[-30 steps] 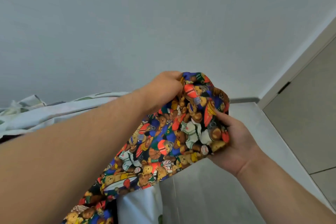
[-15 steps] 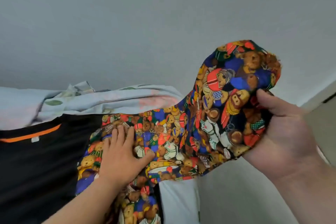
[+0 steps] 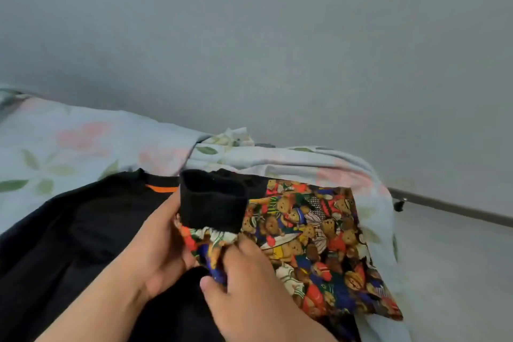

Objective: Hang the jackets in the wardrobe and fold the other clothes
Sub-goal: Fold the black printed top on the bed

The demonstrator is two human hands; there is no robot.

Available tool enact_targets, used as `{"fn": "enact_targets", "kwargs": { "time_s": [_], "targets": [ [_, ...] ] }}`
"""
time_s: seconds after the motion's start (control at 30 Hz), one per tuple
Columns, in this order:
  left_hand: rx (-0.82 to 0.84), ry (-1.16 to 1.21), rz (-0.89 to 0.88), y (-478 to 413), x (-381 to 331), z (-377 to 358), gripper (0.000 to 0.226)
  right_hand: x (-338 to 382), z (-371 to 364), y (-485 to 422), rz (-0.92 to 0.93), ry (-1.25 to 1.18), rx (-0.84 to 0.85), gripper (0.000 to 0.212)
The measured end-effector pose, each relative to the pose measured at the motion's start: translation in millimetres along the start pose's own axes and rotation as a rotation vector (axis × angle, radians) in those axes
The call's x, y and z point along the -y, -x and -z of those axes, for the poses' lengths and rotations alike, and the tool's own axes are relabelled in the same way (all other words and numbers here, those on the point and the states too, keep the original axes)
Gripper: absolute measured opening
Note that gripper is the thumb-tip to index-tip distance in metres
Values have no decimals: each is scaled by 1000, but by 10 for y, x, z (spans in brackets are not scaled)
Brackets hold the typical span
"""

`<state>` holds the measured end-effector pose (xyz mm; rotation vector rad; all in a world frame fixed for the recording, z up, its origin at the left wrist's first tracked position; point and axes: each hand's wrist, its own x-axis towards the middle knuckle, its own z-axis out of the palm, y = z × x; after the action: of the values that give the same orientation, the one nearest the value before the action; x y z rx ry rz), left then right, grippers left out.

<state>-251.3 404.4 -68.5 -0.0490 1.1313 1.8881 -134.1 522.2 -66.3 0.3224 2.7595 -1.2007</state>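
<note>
A jacket with a bright teddy-bear print [image 3: 319,236] and a black lining [image 3: 69,244] with an orange neck strip lies spread on the bed. Its sleeve end with a black ribbed cuff [image 3: 212,203] stands up between my hands. My left hand [image 3: 158,247] holds the sleeve just below the cuff from the left. My right hand [image 3: 244,283] pinches the bunched printed sleeve fabric from the right, fingers curled into it.
The bed carries a pale blue floral sheet [image 3: 83,141], rumpled at its far right corner. A grey wall [image 3: 277,50] rises behind. Light floor [image 3: 458,272] and a dark skirting board lie to the right of the bed.
The raised printed sleeve has come down onto the bed. My left hand left the flat fabric and took the sleeve by the cuff; the black cuff now shows. My view has tilted down.
</note>
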Motion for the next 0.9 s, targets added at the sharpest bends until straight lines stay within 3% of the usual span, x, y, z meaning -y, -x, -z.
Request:
{"fn": "enact_targets", "kwargs": {
  "time_s": [0.1, 0.2, 0.27, 0.33, 0.37, 0.43, 0.53, 0.67, 0.77, 0.83, 0.9],
  "targets": [
    [-196, 51, -110, 365, -64, 352, 77, 272, -500, -173, 45, 214, 164, 72],
    [-360, 311, -203, 632, -153, 690, 94, 455, -862, -305, 153, 362, 226, 99],
    [-467, 298, -218, 795, -174, 896, 65, 522, -1042, -359, 209, 424, 283, 96],
    [-563, 121, -200, 910, -154, 1081, 22, 563, -1146, -395, 267, 434, 338, 88],
    [-621, 43, -180, 960, -133, 1176, 20, 591, -1178, -408, 301, 427, 370, 84],
    [-731, -20, -179, 1078, -125, 1354, 32, 685, -1219, -422, 363, 367, 417, 73],
    [-783, -47, -180, 1287, -121, 1482, 35, 820, -1259, -357, 354, 221, 326, 60],
    [-902, -259, -156, 1685, 194, 1653, 36, 782, -1176, -195, 206, 235, 184, 69],
    [-859, -189, -125, 1861, 386, 1780, 60, 603, -1072, -125, 123, 377, 187, 62],
    [-920, -240, -51, 1851, 513, 1792, 98, 437, -1032, -37, 76, 464, 239, 63],
    [-942, -334, -67, 1937, 638, 1701, 107, 309, -1072, 52, 67, 512, 276, 65]
  ]
}}
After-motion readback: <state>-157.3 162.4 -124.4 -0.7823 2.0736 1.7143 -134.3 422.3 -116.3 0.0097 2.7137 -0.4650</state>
